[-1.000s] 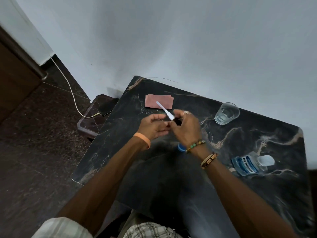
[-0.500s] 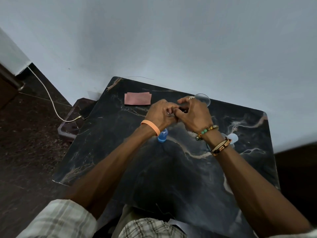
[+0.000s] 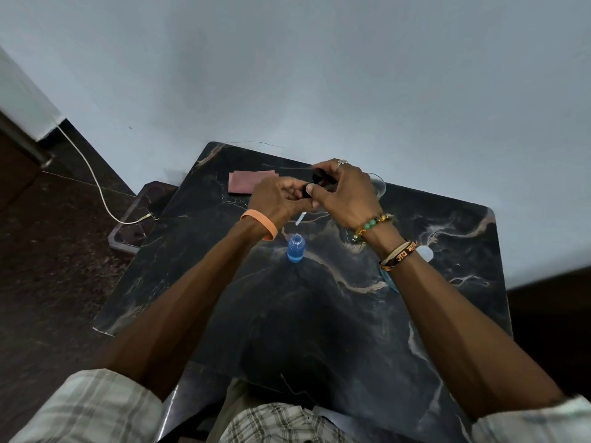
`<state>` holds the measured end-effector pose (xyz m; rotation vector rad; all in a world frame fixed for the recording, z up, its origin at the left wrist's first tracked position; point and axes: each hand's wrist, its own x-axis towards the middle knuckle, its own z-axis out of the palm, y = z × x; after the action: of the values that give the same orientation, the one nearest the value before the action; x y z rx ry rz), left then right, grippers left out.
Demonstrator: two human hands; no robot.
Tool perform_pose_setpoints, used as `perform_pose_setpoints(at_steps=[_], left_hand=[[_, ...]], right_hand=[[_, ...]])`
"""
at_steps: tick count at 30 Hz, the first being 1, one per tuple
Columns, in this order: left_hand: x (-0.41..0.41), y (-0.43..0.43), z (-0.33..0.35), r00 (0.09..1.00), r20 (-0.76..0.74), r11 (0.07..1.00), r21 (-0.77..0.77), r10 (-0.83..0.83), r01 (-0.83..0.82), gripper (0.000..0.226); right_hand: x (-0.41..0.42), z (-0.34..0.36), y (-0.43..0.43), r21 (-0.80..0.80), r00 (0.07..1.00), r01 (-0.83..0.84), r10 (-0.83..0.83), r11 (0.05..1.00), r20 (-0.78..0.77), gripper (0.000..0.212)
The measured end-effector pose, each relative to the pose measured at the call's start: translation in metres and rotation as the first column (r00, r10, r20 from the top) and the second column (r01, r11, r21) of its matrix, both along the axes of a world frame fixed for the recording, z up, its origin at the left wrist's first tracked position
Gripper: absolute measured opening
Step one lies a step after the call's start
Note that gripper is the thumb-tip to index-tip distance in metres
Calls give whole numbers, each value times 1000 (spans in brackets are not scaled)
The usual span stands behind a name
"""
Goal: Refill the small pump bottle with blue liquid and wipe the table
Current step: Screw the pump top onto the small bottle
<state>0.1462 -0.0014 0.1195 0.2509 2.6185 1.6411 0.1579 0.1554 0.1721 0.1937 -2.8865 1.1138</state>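
One left hand (image 3: 281, 199) and one right hand (image 3: 347, 196) are holding one pump head (image 3: 311, 184) over one table (image 3: 319, 314) carrying one small bottle (image 3: 295, 250), one cloth (image 3: 244, 184), one glass (image 3: 379, 186) and one larger bottle (image 3: 425, 253).
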Motion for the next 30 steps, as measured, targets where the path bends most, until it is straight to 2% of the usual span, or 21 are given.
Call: perform_pose_setpoints(at_steps=[13,23,30], left_hand=[[13,-8,-35,992,119,998,31,44,-48,30],[12,-10,-42,993,93,997,12,78,-79,28],[19,-9,-60,985,155,997,-19,77,-75,31]], right_hand=[[0,-33,-8,58,997,-67,65,996,42,43],[-2,-42,-12,49,997,-66,64,997,31,41],[2,-69,-17,38,991,-58,53,998,122,41]])
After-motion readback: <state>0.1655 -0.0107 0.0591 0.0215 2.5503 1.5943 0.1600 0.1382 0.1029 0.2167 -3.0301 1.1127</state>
